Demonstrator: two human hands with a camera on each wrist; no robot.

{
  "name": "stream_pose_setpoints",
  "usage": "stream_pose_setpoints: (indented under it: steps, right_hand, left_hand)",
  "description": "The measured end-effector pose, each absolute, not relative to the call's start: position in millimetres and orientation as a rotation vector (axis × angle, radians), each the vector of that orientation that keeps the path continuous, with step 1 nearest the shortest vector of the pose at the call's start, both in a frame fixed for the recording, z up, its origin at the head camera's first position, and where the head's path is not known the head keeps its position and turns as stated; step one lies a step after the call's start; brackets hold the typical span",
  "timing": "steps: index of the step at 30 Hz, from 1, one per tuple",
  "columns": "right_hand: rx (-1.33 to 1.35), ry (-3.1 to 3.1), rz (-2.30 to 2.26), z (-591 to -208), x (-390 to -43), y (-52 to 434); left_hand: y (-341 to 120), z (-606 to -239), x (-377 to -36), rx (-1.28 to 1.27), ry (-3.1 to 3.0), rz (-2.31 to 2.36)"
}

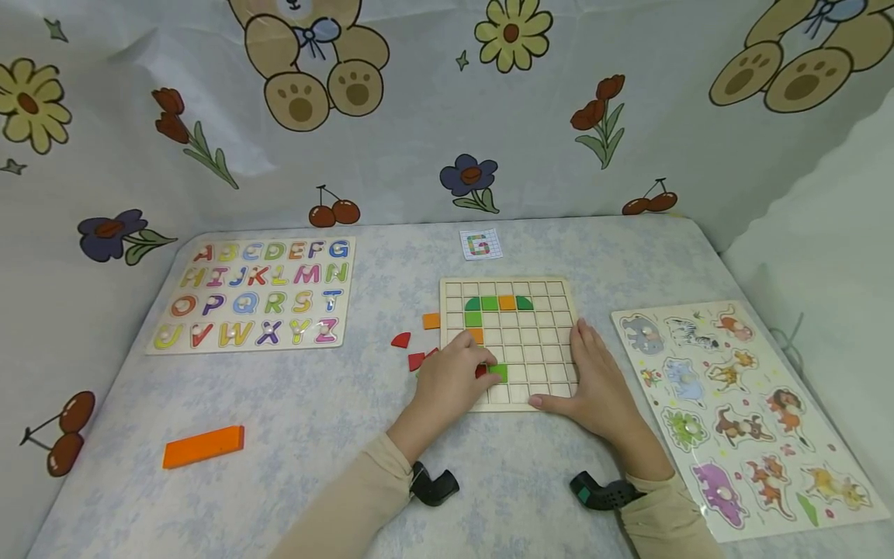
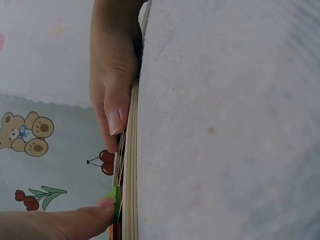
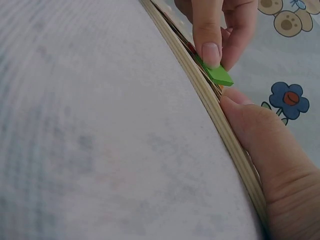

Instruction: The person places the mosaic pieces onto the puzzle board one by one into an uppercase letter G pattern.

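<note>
Your left hand (image 1: 454, 376) pinches a green tile (image 1: 499, 373) over the lower left squares of the wooden grid board (image 1: 552, 341), a red piece (image 1: 480, 371) just beside it. Your right hand (image 1: 594, 384) lies flat with fingers straight, steadying the board's right edge. An orange block (image 1: 204, 446) rests well apart, near the table's left.

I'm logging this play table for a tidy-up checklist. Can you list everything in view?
grid board: one, pale wood, table centre
green tile: one, pinched over the board's lower left
placed tiles: several, green and orange, board's upper left
loose tiles: a few, red and orange, left of board
letter card: one, behind board
alphabet puzzle: one, multicoloured, far left
orange block: one, near left
animal puzzle: one, right
left hand: pinches the green tile
right hand: flat on the board's right edge
</note>
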State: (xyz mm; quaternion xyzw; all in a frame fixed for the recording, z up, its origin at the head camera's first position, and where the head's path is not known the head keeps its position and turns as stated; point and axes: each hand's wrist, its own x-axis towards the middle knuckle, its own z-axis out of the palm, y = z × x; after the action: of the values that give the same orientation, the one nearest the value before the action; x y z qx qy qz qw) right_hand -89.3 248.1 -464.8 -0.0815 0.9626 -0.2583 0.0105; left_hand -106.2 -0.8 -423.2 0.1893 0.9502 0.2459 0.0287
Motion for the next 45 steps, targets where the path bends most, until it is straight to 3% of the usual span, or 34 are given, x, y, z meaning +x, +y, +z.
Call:
stream_pose_setpoints:
  steps: [12,23,37,45]
  right_hand:
    - [-0.251,3.003,-0.789,-463,-89,247]
    - [-0.257,3.010,-0.792,-465,-89,248]
    - [-0.250,3.003,-0.789,-464,-89,247]
    - [-0.262,3.007,-0.812,-465,-90,247]
  left_hand:
    - [-3,-426,-102,0.686,2.976,0.617]
    - [-8,-428,-102,0.621,2.929,0.728]
    - [-58,-416,-141,0.120,2.987,0.777]
    - [-66,-421,-157,0.089,2.923,0.691]
